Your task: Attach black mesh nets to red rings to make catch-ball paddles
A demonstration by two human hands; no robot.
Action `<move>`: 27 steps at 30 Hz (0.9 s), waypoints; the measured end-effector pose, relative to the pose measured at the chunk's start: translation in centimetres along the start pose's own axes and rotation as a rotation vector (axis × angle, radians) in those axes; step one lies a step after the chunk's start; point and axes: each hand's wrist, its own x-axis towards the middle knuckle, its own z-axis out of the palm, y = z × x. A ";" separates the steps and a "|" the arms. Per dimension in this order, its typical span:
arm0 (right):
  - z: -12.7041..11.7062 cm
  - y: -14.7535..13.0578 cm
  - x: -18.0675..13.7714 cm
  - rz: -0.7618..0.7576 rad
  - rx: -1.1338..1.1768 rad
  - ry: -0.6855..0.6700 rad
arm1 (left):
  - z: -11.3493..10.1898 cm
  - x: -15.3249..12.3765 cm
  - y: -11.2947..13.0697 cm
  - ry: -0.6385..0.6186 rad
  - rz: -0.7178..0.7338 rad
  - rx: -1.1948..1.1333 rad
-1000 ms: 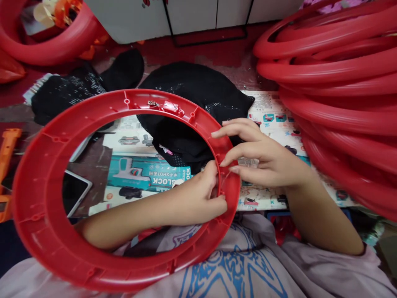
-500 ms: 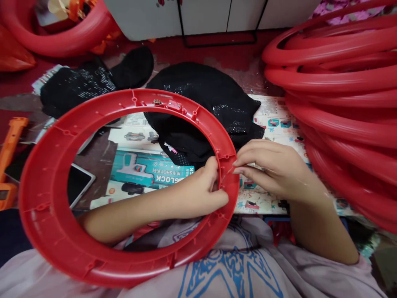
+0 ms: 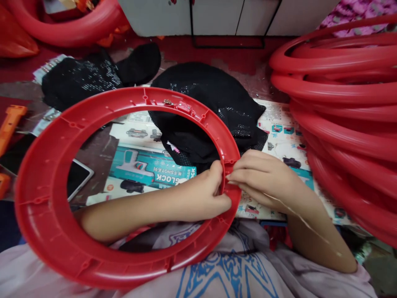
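Spanning much of the view, the red ring (image 3: 34, 178), ribbed channel facing up, sits over the printed cardboard (image 3: 149, 151) and shirt front (image 3: 214, 271). Looks like thin moulded plastic: likely light, fairly stiff, slick on smooth walls; ribs and posts probably snap if forced. Best hold: pinch the wall between ribs. Right hand (image 3: 266, 178): fingertips bunched at the channel's right side; can't tell what's between them. Left hand (image 3: 214, 192): clasping the ring's right side by the inner rim. Red block (image 3: 184, 107) and small metal piece (image 3: 167, 102) in the far channel: probably delicate, keep fingers off. Pale strand (image 3: 310, 227) along right wrist and forearm: fine, likely limp, easily snagged; take it by an end.
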 end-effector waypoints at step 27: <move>-0.2 1.3 0.5 0.075 0.156 0.062 | 0.0 -0.4 -0.3 -0.076 0.070 0.041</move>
